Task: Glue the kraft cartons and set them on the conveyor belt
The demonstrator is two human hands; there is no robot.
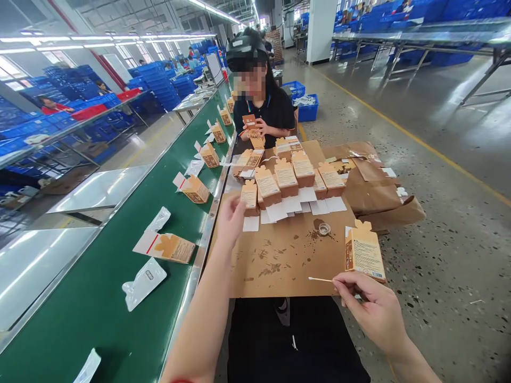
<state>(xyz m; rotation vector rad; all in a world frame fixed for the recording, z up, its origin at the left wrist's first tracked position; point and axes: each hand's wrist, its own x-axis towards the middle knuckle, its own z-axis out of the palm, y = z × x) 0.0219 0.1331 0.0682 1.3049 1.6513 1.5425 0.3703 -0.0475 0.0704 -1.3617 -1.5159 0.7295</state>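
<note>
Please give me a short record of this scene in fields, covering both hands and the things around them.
left hand: left hand reaches to a small orange printed carton at the near end of the row; contact unclear
right hand: right hand pinches a thin white-tipped swab stick and holds a folded orange carton with white label
work surface: brown cardboard sheet, stained
near it: small clear round dish
left side: green conveyor belt carrying flat cartons and clear plastic bags
opposite: a seated person holding a carton

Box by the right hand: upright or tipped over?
Upright. The box stands on end on the board, flap at the top, beside the right hand.
</note>
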